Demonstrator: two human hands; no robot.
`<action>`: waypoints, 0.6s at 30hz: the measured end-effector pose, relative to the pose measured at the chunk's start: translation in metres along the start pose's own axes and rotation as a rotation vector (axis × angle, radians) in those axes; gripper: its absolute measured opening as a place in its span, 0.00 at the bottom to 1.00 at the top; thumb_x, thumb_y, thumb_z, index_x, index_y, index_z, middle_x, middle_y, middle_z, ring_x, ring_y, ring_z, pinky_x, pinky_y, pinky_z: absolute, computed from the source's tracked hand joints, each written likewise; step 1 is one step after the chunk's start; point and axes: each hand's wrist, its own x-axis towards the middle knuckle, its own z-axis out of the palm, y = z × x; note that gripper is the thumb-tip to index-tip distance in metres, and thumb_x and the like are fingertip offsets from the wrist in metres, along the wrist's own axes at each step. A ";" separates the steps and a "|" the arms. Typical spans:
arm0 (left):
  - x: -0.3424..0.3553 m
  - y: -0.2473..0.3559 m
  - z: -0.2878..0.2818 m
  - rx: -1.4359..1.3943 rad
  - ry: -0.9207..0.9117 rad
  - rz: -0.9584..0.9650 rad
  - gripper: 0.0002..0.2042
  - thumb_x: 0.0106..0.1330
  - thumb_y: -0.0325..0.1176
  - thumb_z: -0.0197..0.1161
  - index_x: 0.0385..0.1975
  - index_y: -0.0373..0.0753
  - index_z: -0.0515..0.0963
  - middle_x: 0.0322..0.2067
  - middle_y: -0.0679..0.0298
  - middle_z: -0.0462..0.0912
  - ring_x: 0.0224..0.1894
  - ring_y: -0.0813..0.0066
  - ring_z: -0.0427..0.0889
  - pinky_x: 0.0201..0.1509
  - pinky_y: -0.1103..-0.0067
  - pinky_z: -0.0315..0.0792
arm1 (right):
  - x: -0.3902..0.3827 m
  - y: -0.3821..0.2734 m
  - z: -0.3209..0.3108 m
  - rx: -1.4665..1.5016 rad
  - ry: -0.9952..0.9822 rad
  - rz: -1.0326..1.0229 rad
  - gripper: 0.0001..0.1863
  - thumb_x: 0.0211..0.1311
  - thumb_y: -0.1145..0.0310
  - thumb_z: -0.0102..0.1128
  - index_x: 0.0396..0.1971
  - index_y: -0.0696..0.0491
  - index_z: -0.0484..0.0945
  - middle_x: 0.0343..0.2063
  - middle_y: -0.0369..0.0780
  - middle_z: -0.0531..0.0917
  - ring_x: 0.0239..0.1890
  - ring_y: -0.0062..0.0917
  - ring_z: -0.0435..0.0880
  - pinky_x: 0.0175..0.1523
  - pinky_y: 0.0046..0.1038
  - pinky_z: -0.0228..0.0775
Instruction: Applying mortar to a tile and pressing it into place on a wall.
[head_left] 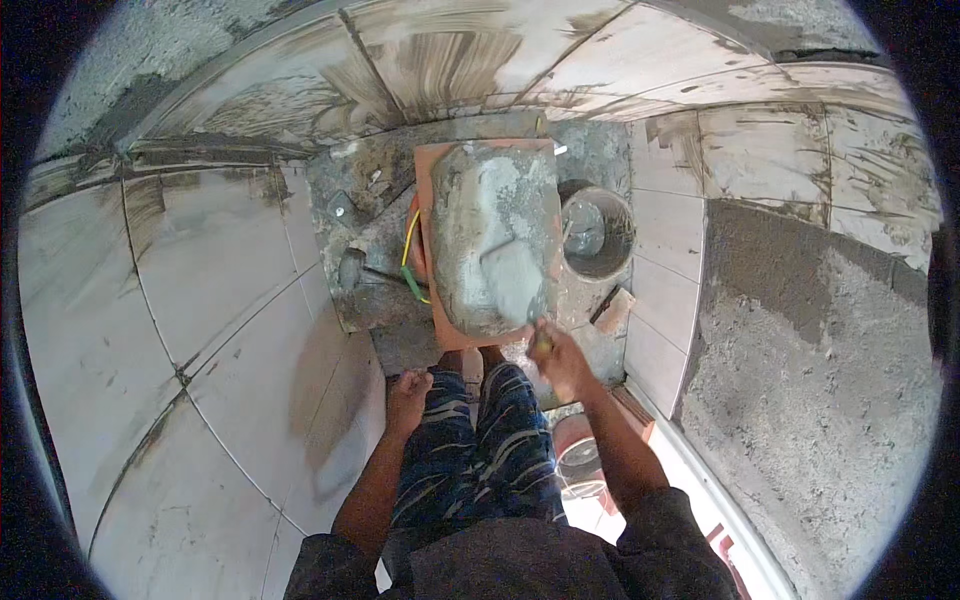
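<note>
Near the middle of the view, an orange tile [440,165] coated with grey mortar [495,235] is lying on the floor, just beyond the person's knees. The right hand [558,358] is closing around a trowel [515,283], its blade pressing on the mortar at the tile's near edge. The left hand [408,393], at seven o'clock of the tile, is resting loosely curled on the knee, holding nothing. A grey bucket [597,235] is standing at three o'clock, just beside the tile.
</note>
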 end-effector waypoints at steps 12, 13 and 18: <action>-0.008 0.036 0.009 -0.005 -0.043 0.010 0.23 0.71 0.50 0.65 0.51 0.33 0.77 0.39 0.64 0.82 0.43 0.75 0.79 0.50 0.76 0.73 | 0.061 -0.036 -0.038 0.111 0.111 -0.045 0.20 0.62 0.68 0.61 0.53 0.58 0.77 0.29 0.41 0.82 0.27 0.26 0.80 0.33 0.30 0.73; -0.007 0.040 0.010 -0.008 -0.060 0.001 0.23 0.71 0.50 0.65 0.52 0.33 0.77 0.39 0.64 0.82 0.42 0.75 0.79 0.50 0.77 0.73 | 0.052 -0.017 -0.028 0.084 0.210 -0.187 0.18 0.62 0.69 0.61 0.52 0.57 0.77 0.22 0.36 0.80 0.18 0.20 0.76 0.24 0.26 0.70; -0.005 0.051 0.003 0.147 -0.048 -0.010 0.23 0.71 0.50 0.65 0.51 0.35 0.77 0.37 0.67 0.81 0.41 0.77 0.78 0.48 0.78 0.71 | -0.020 0.035 0.026 0.078 0.120 0.054 0.10 0.59 0.68 0.64 0.37 0.55 0.76 0.20 0.36 0.78 0.18 0.22 0.77 0.25 0.29 0.70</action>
